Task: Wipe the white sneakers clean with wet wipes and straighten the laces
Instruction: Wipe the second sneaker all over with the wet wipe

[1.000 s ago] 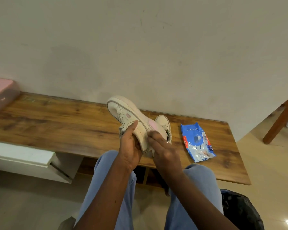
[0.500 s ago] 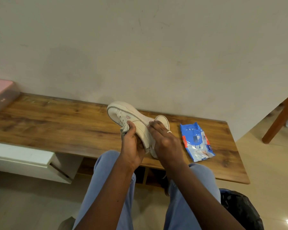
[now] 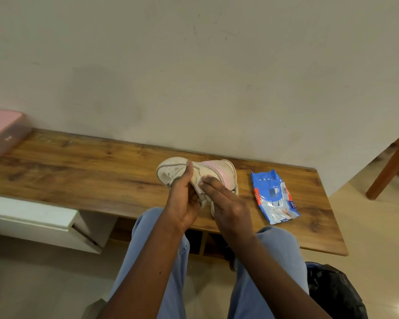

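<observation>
Gripping the sneaker (image 3: 171,168): left hand (image 3: 182,201), thumb across the top near the laces, fingers curled under it. Shoe is lifted just above the wooden bench (image 3: 78,173), toe at 9 o'clock, pink-patched heel end at 3 o'clock.

Right hand (image 3: 230,210) is not clenched. Its fingers (image 3: 211,183) lie straight and flat against the shoe's side, pressing. There's a small white bit at the fingertips and a white edge under the palm. Could be a wipe, can't tell.

A second shoe may be right behind the held one at 2 o'clock; outlines merge, so can't separate them.

Wet wipes pack (image 3: 274,196), blue, lies flat on the bench at 3 o'clock of the sneaker, near it but apart.

Pink box (image 3: 2,132) sits on the bench's far end at 9 o'clock. White drawer unit (image 3: 32,215) is under the bench at 8 o'clock. Jeans (image 3: 164,261) fill 6 o'clock, knees under the forearms. Black bag (image 3: 332,293) is on the floor at 5 o'clock. Wooden leg (image 3: 389,166) is at 3 o'clock, past the bench end.
</observation>
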